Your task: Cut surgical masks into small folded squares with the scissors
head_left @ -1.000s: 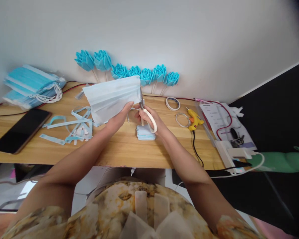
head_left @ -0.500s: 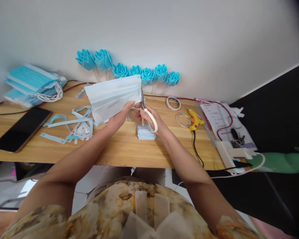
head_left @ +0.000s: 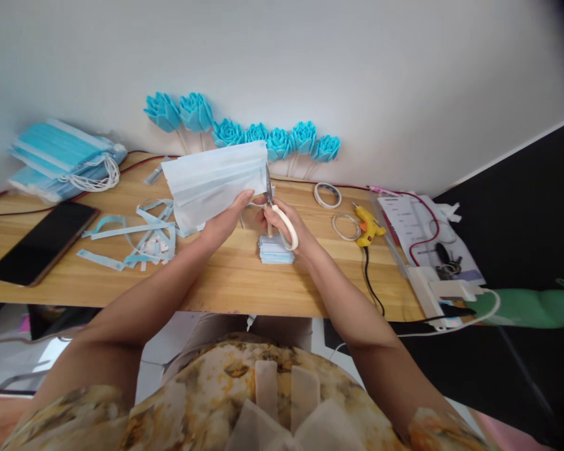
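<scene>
Pale blue pleated sheet [head_left: 211, 181], upper centre of the frame: I read it as raised above the wooden table [head_left: 225, 282], its right edge beside the scissors. My left hand [head_left: 228, 219] is clamped on the lower right part of the sheet, thumb on top. My right hand [head_left: 297, 220] is closed around the white handle of the scissors [head_left: 290, 228], blades directed toward the top of the frame.

Relative to the frame of one second ago, the sheet's left corner sits slightly further right; the blue flowers [head_left: 196, 111] and the phone [head_left: 42, 244] also register slightly further right. Both grips are unchanged, and the scissors hold the same position along the sheet's edge.

Visibility limits: the left fingers beneath the sheet are concealed. The scissor handle covers part of the right fingers. I cannot tell whether the blades are apart or together, or whether they touch the sheet. The sheet obscures some flower stems. At centre, the right hand partly overlaps the small folded stack [head_left: 276, 254]. A green object [head_left: 531, 305] is cut off at the right border.
</scene>
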{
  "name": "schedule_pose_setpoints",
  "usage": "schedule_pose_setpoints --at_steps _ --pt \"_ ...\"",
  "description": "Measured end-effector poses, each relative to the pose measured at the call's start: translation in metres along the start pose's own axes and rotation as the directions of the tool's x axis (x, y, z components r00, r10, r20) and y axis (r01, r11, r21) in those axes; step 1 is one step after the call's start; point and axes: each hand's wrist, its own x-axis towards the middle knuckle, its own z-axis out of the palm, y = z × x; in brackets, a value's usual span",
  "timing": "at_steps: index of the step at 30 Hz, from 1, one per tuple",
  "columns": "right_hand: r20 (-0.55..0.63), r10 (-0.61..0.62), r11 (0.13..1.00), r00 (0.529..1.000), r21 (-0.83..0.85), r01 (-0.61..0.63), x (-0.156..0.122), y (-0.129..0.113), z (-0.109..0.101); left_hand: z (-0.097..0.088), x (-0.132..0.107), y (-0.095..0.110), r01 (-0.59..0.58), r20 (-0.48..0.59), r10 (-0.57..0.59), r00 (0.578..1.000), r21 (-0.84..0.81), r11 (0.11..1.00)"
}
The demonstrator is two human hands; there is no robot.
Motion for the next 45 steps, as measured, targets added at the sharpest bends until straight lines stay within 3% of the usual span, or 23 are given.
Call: schedule_pose_setpoints --at_steps 7,16,26,45 --pt "0.009 0.009 1.000 1.000 0.015 -0.009 0.000 0.003 -0.001 -0.001 0.000 0.002 -0.005 0.019 0.005 1.000 0.024 1.000" --pt "-0.023 0.047 0.998 0.999 0.044 -0.046 -0.001 -0.001 0.003 -0.001 0.003 -0.001 0.006 0.026 -0.003 1.000 -0.120 0.993" --pt "-0.071 0.072 0.994 0.995 0.083 -0.066 -0.002 -0.001 0.006 0.002 0.006 -0.004 0.016 0.010 -0.015 1.000 -0.170 0.985" --pt "-0.086 0.065 0.993 0.994 0.100 -0.057 -0.003 -0.001 0.009 0.001 0.011 -0.013 -0.050 0.031 0.058 0.998 -0.212 0.976"
